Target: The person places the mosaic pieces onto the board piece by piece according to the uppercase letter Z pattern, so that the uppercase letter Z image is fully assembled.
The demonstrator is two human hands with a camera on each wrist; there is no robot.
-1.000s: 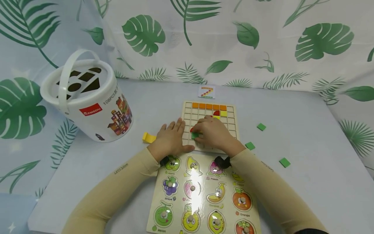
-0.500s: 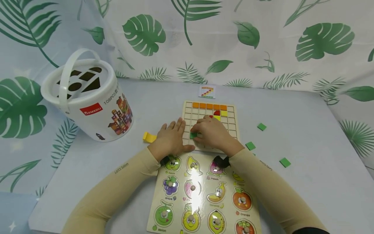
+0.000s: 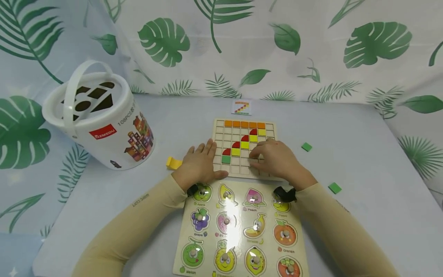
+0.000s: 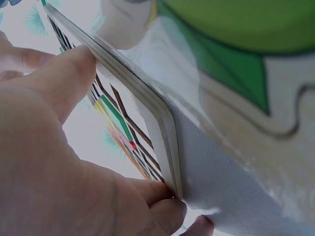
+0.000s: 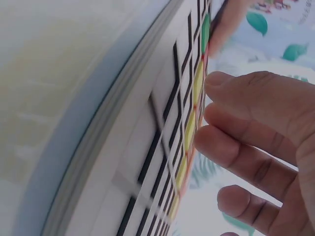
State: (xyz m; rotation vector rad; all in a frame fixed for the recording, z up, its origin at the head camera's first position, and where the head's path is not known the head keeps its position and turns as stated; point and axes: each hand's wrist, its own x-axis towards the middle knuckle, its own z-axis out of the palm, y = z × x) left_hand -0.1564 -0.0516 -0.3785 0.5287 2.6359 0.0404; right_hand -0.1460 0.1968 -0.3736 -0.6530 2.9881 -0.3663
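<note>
A wooden grid board (image 3: 235, 169) lies in front of both hands, with a row of orange tiles (image 3: 244, 124) at its far side. Below them, red curved pieces (image 3: 236, 145) and yellow tiles (image 3: 245, 145) step down leftward to one green tile (image 3: 226, 159). My left hand (image 3: 199, 163) rests at the board's left edge, fingers spread; in the left wrist view its thumb and fingers touch the edge. My right hand (image 3: 277, 157) is over the right part of the board, fingers loosely bent. In the right wrist view its fingers (image 5: 216, 145) hold nothing.
Loose green tiles (image 3: 334, 188) lie to the right. A small pattern card (image 3: 241, 107) is behind the board. A fruit peg puzzle (image 3: 238, 231) lies nearest, under the forearms. Yellow blocks (image 3: 173, 163) sit beside the left hand; a white bucket (image 3: 104, 142) stands at left.
My right hand has let go of the green tile, which stays on the board, and moved right, uncovering the red and yellow pieces. My left hand stays at the edge. The head view has shifted slightly.
</note>
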